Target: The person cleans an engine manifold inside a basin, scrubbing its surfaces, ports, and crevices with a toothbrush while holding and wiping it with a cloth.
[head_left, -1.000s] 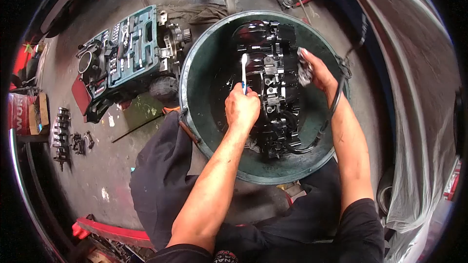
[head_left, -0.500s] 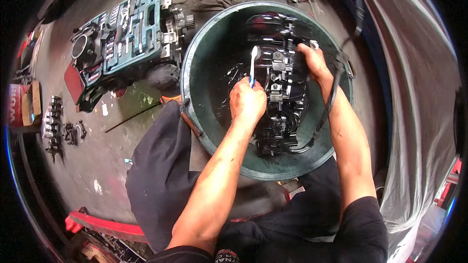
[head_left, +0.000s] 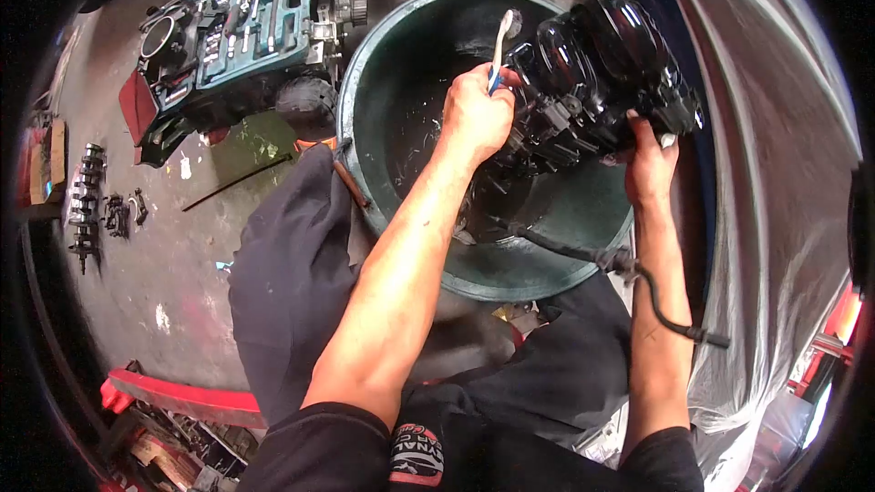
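My left hand (head_left: pixel 476 118) is closed around a toothbrush (head_left: pixel 501 36), its pale head pointing up and a bit of blue showing at the grip. Beside those fingers is a glossy black intake manifold (head_left: pixel 597 59) with rounded runners, tilted and raised over the right side of a green tub (head_left: pixel 351 128). My right hand (head_left: pixel 652 164) grips the manifold's lower right end, where a small whitish piece shows by the fingers. A black hose (head_left: pixel 565 246) runs across the tub and over my right forearm. Whether my left fingers also touch the manifold I cannot tell.
Left of the tub, an open teal socket set case (head_left: pixel 251 23) rests on engine parts. A crankshaft (head_left: pixel 86 205) lies on the floor at far left. Plastic sheeting (head_left: pixel 766 173) hangs along the right side. A red metal bar (head_left: pixel 187 398) is at the lower left.
The manifold has been lifted and turned from upright in the tub to slanting over its right rim. Both hands moved with it, and the hose swung down across my right forearm.
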